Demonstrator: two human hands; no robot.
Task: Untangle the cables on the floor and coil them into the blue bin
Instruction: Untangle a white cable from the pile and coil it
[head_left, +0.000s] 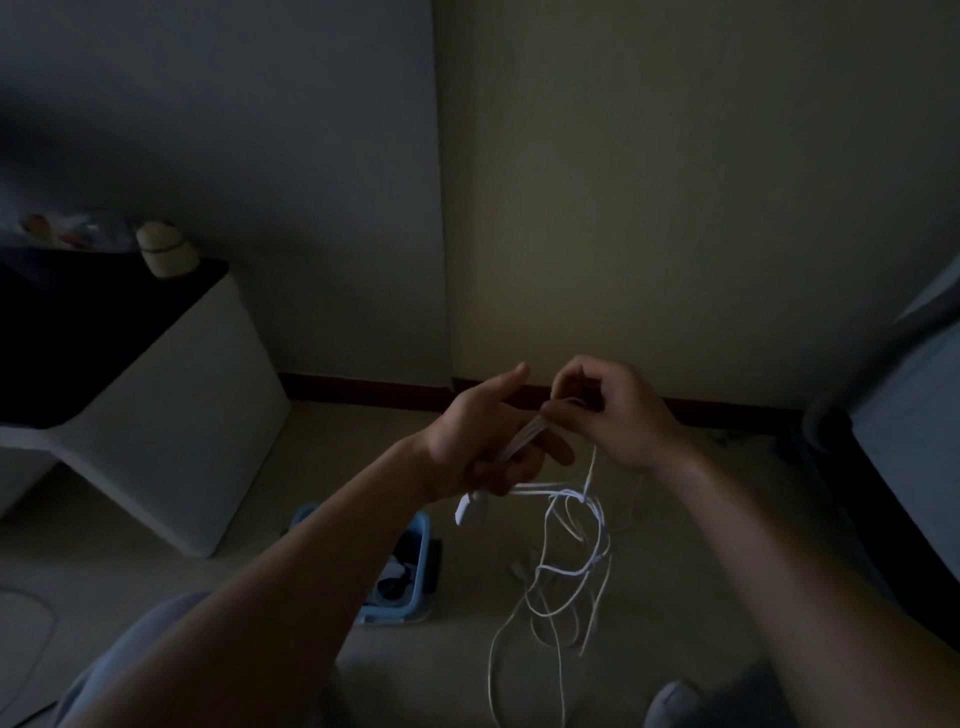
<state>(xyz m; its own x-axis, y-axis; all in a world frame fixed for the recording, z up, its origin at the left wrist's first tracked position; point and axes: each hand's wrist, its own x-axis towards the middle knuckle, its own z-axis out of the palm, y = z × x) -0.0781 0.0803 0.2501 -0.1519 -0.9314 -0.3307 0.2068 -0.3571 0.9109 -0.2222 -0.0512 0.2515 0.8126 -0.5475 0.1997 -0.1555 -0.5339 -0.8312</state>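
White-sided cabinet with a black top (171, 415) fills the left, its near end cut off by the frame; the clutter on it is too dim to name, apart from a cream rounded jar-like thing (166, 254) at the top's corner. Just right of the cabinet, on the beige floor (291, 545), sits the blue plastic bin (423, 551), its left half hidden behind the left forearm and its dark contents hard to make out. The left hand (483, 441) is raised above the bin, thumb pointing up, fingers curled round a bundle of turns of the thin white cable (571, 553), with a white plug (467, 508) hanging just below the fist. The rest of that cable dangles in a loose knotted tangle between the two forearms down to the floor, right of the bin, its lowest loops running off the bottom edge. The right hand (608, 415), fingers bent, pinches a strand right beside the left fingertips. Bare floor lies open beyond the hands up to the dark red skirting board (374, 389); grey furniture (904, 441) at the right is cut off by the frame
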